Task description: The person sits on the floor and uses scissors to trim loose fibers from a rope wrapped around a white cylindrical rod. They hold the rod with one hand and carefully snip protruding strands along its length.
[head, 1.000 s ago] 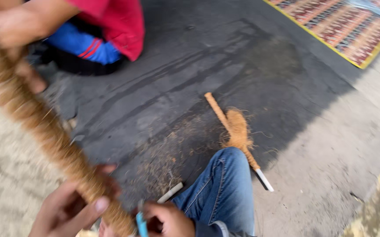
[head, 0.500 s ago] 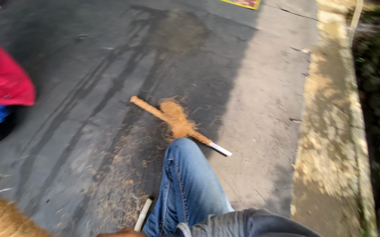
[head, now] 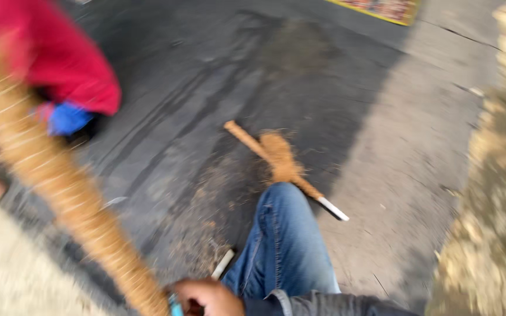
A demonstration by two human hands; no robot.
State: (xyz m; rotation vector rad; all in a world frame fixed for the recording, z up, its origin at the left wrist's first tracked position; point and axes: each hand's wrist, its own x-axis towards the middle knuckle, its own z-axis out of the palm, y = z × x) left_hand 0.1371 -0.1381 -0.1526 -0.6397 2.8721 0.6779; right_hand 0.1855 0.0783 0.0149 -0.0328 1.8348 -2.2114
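A thick pole wrapped in tan coir rope (head: 60,175) slants from the upper left down to the bottom middle, blurred by motion. At its lower end my right hand (head: 206,295) is curled around a small blue object (head: 174,305), touching the pole; a grey sleeve follows from the right. My left hand is out of the picture. My knee in blue jeans (head: 282,246) is bent just above the hand.
On the dark floor past my knee lies a stick partly wound with coir (head: 279,161), its end white. A short white rod (head: 224,263) lies beside my leg among loose fibres. Another person in red and blue (head: 66,82) sits at upper left. A patterned mat (head: 381,9) lies far off.
The view has swung back to the left and down. The coir-wrapped pole and my right hand are in the picture again, and the person in red takes up more of the upper left.
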